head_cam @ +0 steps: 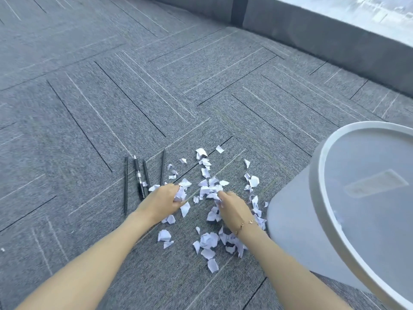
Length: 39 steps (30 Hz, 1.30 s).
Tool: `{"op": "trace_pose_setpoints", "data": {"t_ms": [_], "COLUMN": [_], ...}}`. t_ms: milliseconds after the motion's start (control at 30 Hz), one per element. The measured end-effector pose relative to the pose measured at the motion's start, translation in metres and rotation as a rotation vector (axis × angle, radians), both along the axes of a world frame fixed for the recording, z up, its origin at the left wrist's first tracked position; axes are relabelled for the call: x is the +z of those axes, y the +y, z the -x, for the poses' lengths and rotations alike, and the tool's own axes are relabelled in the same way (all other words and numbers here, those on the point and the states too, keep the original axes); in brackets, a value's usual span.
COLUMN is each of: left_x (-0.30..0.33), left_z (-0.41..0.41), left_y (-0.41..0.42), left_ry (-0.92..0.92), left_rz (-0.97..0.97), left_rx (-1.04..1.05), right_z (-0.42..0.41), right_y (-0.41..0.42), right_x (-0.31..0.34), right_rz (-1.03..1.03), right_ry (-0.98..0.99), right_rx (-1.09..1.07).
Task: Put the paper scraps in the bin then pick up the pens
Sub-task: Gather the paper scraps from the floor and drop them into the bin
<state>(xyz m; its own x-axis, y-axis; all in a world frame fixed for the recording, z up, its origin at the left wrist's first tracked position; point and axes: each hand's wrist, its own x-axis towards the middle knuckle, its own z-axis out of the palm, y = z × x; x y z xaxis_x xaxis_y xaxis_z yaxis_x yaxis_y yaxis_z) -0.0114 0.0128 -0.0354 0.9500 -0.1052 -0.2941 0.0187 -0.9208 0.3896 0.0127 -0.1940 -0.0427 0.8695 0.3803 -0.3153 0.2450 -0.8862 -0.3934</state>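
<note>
Several white paper scraps (209,240) lie scattered on the grey carpet in front of me. My left hand (162,201) is closed around a bunch of scraps at the pile's left side. My right hand (233,208), with a thin bracelet on the wrist, presses its fingers into scraps at the pile's middle and grips some. Several black pens (140,180) lie side by side on the carpet just left of my left hand. A white bin (321,182) stands at the right, close to my right forearm, and its inside looks empty.
Grey carpet tiles (111,97) with a herringbone pattern cover the floor. A low grey wall (312,34) with a window above it runs along the back right. A small white speck (2,249) lies at the far left.
</note>
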Motion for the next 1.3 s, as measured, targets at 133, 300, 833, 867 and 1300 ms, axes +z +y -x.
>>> {"op": "trace_pose_setpoints", "data": {"t_ms": [133,300,833,867,1300], "left_x": [0.028,0.082,0.322,0.324,0.223], "left_z": [0.001,-0.008,-0.068,-0.067,-0.056], "left_y": [0.007,0.017,-0.176,-0.197,-0.306], "left_ry": [0.035,-0.002,-0.352,-0.333,0.152], "left_rz": [-0.009,-0.019,0.001,0.001,-0.127], "left_rx": [0.001,0.051,-0.339,-0.363,-0.479], "right_z": [-0.002,-0.013,-0.031,-0.026,0.015], "right_y": [0.023,0.042,-0.142,-0.157,-0.239], "right_x": [0.033,0.094,0.324,0.321,0.247], "right_rz": [-0.046,-0.047,0.048,0.045,-0.130], "right_ry": [0.069,0.037,-0.300,-0.276,0.208], "right_rx": [-0.030,-0.059,-0.419,-0.463,-0.677]}}
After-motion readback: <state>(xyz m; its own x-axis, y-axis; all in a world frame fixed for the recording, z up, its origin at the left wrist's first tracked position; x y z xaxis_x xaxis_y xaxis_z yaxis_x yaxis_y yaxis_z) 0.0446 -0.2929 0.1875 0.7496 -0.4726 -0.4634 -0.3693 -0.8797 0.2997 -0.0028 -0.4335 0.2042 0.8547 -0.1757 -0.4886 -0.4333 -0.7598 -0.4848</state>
